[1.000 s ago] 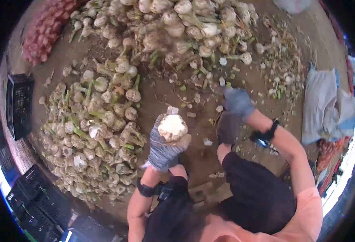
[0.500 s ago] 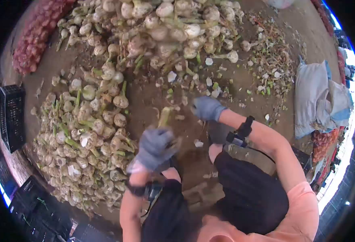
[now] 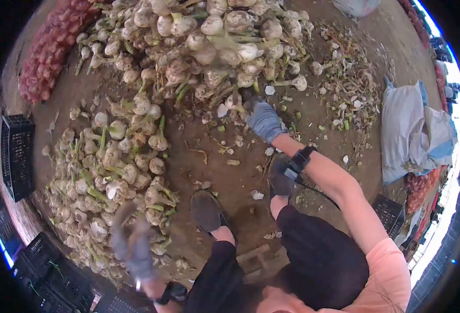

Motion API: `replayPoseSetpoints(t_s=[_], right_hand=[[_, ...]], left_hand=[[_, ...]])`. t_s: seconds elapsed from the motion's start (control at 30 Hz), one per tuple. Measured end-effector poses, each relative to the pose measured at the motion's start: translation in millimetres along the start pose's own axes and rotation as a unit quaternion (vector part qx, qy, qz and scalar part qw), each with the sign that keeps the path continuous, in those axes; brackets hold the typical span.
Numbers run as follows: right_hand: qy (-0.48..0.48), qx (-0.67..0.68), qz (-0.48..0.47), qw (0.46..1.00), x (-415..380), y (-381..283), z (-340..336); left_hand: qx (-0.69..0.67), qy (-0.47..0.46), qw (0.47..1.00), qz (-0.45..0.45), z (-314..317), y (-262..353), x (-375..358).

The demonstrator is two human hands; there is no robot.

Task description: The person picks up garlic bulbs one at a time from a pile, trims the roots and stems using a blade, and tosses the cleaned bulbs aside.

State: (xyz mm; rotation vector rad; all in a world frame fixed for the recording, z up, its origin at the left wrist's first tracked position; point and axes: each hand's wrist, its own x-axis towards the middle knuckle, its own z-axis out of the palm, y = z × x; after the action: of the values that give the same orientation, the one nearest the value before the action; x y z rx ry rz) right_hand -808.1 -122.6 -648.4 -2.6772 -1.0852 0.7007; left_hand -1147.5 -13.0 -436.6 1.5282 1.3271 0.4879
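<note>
Brown floor [image 3: 245, 180], black crates [image 3: 18, 156] at left, bright white light [image 3: 431, 244] along right edge

Upper left: filled red mesh sack [image 3: 52, 57]. Below it, one black plastic crate [image 3: 18, 156]; further black crates [image 3: 46, 268] at lower left. Right: crumpled white sack [image 3: 403, 130], orange-red mesh bag [image 3: 422, 189] just beside.

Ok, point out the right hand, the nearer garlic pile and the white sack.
Right hand [image 3: 265, 122], head view, back of the glove.
Nearer garlic pile [image 3: 103, 183], head view, bulbs mid-pile.
White sack [image 3: 405, 131], head view, its broad face.
</note>
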Motion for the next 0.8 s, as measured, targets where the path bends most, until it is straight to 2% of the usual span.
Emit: replayPoseSetpoints(t_s=[0.03, 0.07, 0.1, 0.13, 0.17, 0.2, 0.23, 0.27, 0.33, 0.37, 0.4, 0.47, 0.5, 0.53, 0.6, 0.67, 0.73, 0.77, 0.8], right_hand=[[-0.006, 0.073, 0.027, 0.997, -14, -10, -11], [-0.008, 0.071, 0.023, 0.997, -30, -21, -28], [-0.077, 0.162, 0.021, 0.984, -46, -33, -47], [-0.147, 0.25, 0.019, 0.957, -60, -40, -54], [-0.151, 0.249, 0.015, 0.957, -71, -43, -44], [-0.103, 0.366, -0.069, 0.922, -82, -45, -29], [-0.053, 0.476, -0.149, 0.865, -90, -47, -20], [-0.057, 0.477, -0.15, 0.864, -94, -50, -24], [-0.019, 0.272, -0.225, 0.935, -102, -48, -37], [-0.085, 0.313, -0.189, 0.927, -98, -47, -45], [-0.086, 0.315, -0.189, 0.926, -96, -45, -50], [-0.061, 0.165, -0.191, 0.966, -94, -41, -58], [-0.065, 0.11, -0.207, 0.97, -95, -51, -74], [-0.066, 0.112, -0.206, 0.97, -93, -53, -74], [-0.08, 0.005, -0.232, 0.969, -91, -58, -73], [-0.07, 0.006, -0.253, 0.965, -94, -71, -78], [-0.15, -0.057, -0.249, 0.955, -96, -85, -86], [-0.09, -0.012, -0.276, 0.957, -97, -83, -79], [-0.09, -0.012, -0.275, 0.957, -97, -81, -75]], left_hand=[[-0.071, -0.054, 0.995, -0.05, 29, 1, 6], [-0.096, -0.114, 0.986, -0.069, 53, -19, 16], [-0.146, -0.175, 0.964, -0.137, 78, -11, 26], [-0.174, -0.193, 0.947, -0.188, 103, -15, 31], [-0.2, -0.209, 0.927, -0.24, 127, -27, 36], [-0.24, -0.231, 0.917, -0.219, 152, -46, 45], [-0.279, -0.254, 0.905, -0.197, 168, -59, 51], [-0.279, -0.25, 0.906, -0.198, 170, -52, 52], [-0.237, -0.284, 0.898, -0.238, 168, -38, 49], [-0.258, -0.276, 0.902, -0.208, 169, -46, 48], [-0.256, -0.275, 0.903, -0.21, 171, -52, 48], [-0.237, -0.218, 0.943, -0.086, 172, -64, 45], [-0.201, -0.227, 0.953, -0.026, 168, -67, 46], [-0.2, -0.227, 0.953, -0.028, 166, -70, 46], [-0.106, -0.276, 0.955, -0.012, 164, -70, 47], [-0.08, -0.267, 0.96, 0.007, 164, -75, 41], [-0.055, -0.259, 0.964, 0.025, 171, -89, 38], [-0.164, -0.239, 0.957, -0.019, 177, -96, 37], [-0.272, -0.216, 0.936, -0.063, 181, -102, 37]])
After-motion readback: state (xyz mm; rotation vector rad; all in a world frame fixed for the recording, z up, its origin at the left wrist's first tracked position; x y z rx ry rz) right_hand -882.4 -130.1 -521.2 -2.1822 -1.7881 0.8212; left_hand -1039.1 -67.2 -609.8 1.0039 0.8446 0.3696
